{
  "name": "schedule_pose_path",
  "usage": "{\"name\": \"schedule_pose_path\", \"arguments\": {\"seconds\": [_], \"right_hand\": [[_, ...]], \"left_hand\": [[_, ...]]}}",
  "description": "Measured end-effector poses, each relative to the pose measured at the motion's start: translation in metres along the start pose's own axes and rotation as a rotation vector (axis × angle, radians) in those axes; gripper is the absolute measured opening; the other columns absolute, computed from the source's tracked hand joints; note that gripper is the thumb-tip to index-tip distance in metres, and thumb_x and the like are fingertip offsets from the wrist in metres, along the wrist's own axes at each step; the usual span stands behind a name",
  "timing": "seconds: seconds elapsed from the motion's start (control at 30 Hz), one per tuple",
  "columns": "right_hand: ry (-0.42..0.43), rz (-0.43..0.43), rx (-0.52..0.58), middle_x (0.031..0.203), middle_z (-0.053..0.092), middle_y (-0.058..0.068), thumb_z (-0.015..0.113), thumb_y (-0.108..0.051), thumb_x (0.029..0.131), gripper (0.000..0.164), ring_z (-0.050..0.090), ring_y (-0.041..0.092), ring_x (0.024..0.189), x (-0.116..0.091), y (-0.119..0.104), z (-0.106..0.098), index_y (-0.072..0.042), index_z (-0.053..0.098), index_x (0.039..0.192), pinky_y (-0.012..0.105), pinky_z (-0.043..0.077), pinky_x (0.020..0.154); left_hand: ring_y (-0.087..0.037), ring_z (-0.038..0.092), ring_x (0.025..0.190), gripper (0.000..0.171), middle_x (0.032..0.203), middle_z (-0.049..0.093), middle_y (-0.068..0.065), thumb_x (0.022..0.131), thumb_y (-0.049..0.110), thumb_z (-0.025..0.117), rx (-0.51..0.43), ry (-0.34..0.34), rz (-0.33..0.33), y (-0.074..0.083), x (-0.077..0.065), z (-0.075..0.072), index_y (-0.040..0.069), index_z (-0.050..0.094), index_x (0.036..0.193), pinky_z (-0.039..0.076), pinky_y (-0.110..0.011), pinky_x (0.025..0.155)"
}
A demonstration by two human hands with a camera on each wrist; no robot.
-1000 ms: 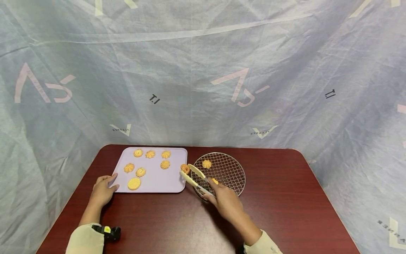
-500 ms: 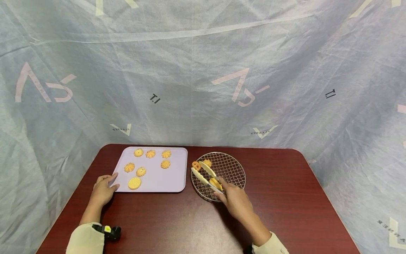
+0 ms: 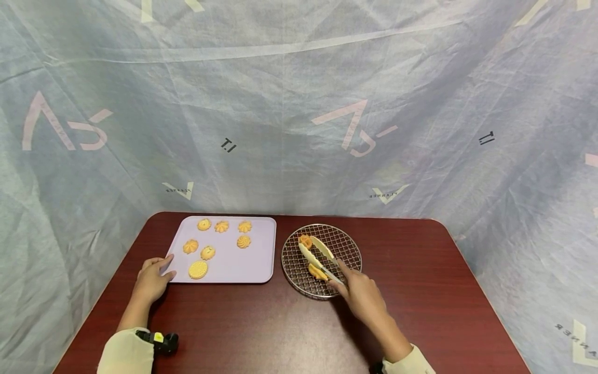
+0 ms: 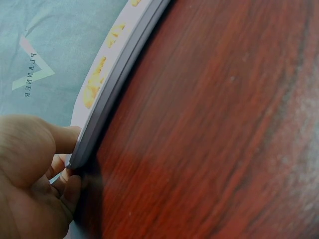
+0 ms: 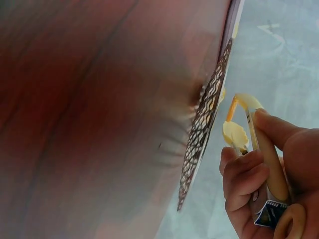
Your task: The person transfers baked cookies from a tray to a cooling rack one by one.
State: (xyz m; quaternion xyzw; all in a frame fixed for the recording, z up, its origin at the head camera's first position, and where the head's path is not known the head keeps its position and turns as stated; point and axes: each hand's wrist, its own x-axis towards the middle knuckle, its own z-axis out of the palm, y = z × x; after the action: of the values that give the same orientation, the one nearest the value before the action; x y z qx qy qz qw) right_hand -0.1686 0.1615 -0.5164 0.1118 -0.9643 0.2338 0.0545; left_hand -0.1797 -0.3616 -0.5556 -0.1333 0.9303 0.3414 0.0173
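Observation:
At the near left corner of a pale lilac tray (image 3: pixel 243 267), my left hand (image 3: pixel 151 281) pinches the rim. The left wrist view shows the thumb over the edge and fingers under it. My right hand (image 3: pixel 366 297) grips a pair of tongs (image 3: pixel 310 255) with cream tips. Between those tips is a brown pretzel-shaped cookie (image 3: pixel 305 240), above the round wire rack (image 3: pixel 345 249). In the right wrist view the cookie (image 5: pixel 232 108) appears edge-on, apart from the rack. A yellow cookie (image 3: pixel 318 272) lies on the rack, partly behind the tongs. A flower-shaped cookie there is hidden by the pretzel-shaped one.
Several butter cookies, among them a swirl cookie (image 3: pixel 243 241) and a round patterned cookie (image 3: pixel 198 269), lie on the tray. Tray and rack stand side by side on a dark red wooden table (image 3: pixel 261 322). A grey printed cloth (image 3: pixel 280 130) hangs behind.
My right hand has moved the tongs and the pretzel-shaped cookie rightward, from the tray's right edge to over the rack. My left hand has stayed at the tray corner.

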Motion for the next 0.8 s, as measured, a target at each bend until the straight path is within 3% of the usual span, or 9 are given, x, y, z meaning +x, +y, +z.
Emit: {"name": "schedule_pose_path", "arguments": {"seconds": [0.47, 0.8], "right_hand": [[-0.026, 0.079, -0.044, 0.129, 0.066, 0.028, 0.069, -0.04, 0.099, 0.064, 0.069, 0.051, 0.099, 0.006, 0.023, -0.011, -0.012, 0.05, 0.154, 0.061, 0.057, 0.077], [0.002, 0.084, -0.109, 0.111, 0.071, 0.028, 0.07, -0.04, 0.099, 0.064, 0.07, 0.049, 0.088, 0.01, 0.033, -0.01, -0.008, 0.053, 0.151, 0.058, 0.057, 0.071]], "left_hand": [[-0.059, 0.028, 0.136, 0.058, 0.148, 0.027, -0.037, 0.102, 0.008, 0.058, -0.002, -0.004, -0.011, 0.003, 0.0, -0.001, -0.004, 0.036, 0.155, 0.026, -0.071, 0.11], [-0.059, 0.029, 0.136, 0.058, 0.147, 0.028, -0.037, 0.102, 0.007, 0.058, -0.002, 0.005, -0.005, 0.001, 0.0, 0.0, -0.004, 0.036, 0.154, 0.027, -0.071, 0.11]]}}
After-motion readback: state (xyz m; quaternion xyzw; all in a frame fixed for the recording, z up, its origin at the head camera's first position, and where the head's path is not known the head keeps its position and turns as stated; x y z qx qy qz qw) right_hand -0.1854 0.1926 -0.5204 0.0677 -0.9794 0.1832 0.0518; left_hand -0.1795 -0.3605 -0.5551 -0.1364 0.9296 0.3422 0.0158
